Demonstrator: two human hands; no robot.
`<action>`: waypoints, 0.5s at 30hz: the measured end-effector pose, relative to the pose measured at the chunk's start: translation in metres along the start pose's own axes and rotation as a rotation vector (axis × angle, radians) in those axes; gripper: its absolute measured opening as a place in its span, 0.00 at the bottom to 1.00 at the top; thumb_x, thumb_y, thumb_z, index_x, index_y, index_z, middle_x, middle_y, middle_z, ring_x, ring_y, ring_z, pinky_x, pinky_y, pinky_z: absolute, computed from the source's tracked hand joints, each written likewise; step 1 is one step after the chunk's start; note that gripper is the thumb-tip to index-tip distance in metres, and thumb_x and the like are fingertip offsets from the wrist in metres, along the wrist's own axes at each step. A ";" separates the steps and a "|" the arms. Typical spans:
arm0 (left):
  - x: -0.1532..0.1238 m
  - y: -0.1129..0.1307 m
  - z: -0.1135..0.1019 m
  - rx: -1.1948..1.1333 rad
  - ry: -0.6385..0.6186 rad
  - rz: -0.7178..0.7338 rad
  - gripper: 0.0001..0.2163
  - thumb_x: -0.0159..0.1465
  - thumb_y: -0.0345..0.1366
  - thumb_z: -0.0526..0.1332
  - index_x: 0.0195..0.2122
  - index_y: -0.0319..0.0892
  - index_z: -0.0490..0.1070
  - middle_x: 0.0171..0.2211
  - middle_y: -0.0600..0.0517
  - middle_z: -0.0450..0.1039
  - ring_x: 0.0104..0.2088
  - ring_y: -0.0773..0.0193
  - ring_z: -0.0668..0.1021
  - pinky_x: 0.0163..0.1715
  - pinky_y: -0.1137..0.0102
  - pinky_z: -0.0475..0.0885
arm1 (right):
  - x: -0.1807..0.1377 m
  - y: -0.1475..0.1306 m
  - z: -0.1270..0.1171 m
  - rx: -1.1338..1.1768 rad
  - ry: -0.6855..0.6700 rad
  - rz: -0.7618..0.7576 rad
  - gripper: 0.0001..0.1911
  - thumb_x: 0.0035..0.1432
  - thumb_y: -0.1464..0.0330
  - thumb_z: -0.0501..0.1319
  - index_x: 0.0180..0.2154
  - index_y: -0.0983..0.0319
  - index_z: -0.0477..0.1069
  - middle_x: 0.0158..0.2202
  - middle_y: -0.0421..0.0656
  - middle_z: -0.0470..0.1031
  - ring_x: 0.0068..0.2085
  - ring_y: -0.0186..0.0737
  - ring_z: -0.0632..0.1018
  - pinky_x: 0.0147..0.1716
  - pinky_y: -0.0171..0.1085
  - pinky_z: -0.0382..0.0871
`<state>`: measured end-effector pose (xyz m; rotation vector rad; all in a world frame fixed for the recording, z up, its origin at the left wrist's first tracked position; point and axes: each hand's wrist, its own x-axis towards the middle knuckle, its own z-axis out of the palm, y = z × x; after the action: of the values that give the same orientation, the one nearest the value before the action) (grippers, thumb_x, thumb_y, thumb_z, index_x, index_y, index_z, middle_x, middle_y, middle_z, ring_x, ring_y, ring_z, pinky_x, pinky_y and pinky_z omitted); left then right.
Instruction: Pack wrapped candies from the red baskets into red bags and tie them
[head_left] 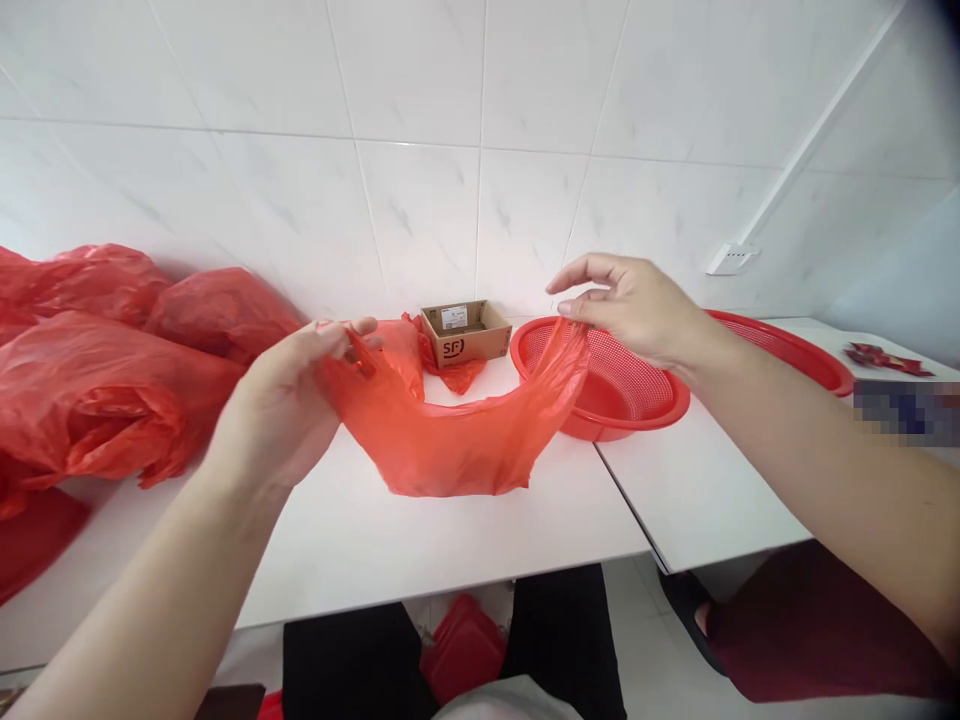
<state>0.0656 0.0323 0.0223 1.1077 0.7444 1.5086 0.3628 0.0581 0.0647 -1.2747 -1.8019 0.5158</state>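
Note:
A red plastic bag (457, 440) hangs stretched between my two hands above a white table (420, 540). My left hand (289, 400) pinches one handle of the bag at the left, thumb and fingers closed on the film. At the right, my right hand (630, 305) pinches the other handle with thumb and middle fingers, while the forefinger points out to the left. The bag sags in a curve between them, and its lower edge touches the tabletop.
Several filled red plastic bags (97, 370) are piled at the left. A small open cardboard box (465, 332) stands by the tiled wall. A red mesh basket (622, 385) sits right of the bag, with another red basket (787, 350) behind it. A second white table (720, 490) adjoins at the right.

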 end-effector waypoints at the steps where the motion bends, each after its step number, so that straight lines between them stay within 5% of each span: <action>1: 0.001 0.001 0.001 0.051 -0.030 -0.005 0.08 0.63 0.33 0.60 0.27 0.40 0.68 0.41 0.51 0.75 0.42 0.63 0.78 0.39 0.70 0.73 | 0.001 -0.005 -0.001 0.000 -0.008 -0.022 0.09 0.56 0.71 0.63 0.41 0.62 0.74 0.32 0.41 0.75 0.31 0.37 0.76 0.33 0.39 0.73; 5: 0.009 0.009 0.014 0.360 -0.256 -0.012 0.13 0.59 0.39 0.67 0.41 0.48 0.64 0.40 0.54 0.76 0.40 0.61 0.79 0.32 0.72 0.73 | 0.013 -0.028 0.000 -0.099 -0.138 -0.083 0.10 0.54 0.73 0.64 0.41 0.62 0.74 0.32 0.41 0.75 0.29 0.35 0.75 0.30 0.37 0.70; 9: 0.022 0.011 0.036 0.672 -0.466 -0.229 0.26 0.55 0.43 0.69 0.51 0.48 0.59 0.35 0.54 0.75 0.30 0.64 0.78 0.27 0.71 0.72 | 0.026 -0.057 0.016 -0.150 -0.330 -0.164 0.10 0.53 0.76 0.62 0.39 0.63 0.75 0.34 0.42 0.75 0.32 0.34 0.75 0.30 0.35 0.69; 15: 0.034 -0.008 0.061 0.794 -0.608 -0.227 0.17 0.59 0.49 0.64 0.41 0.42 0.71 0.28 0.54 0.65 0.23 0.70 0.67 0.22 0.73 0.66 | 0.033 -0.084 0.051 0.002 -0.445 -0.379 0.07 0.55 0.77 0.60 0.37 0.64 0.73 0.40 0.43 0.75 0.36 0.33 0.74 0.33 0.33 0.70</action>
<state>0.1248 0.0609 0.0469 1.8759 1.0089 0.5936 0.2700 0.0622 0.1105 -0.8221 -2.3441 0.6168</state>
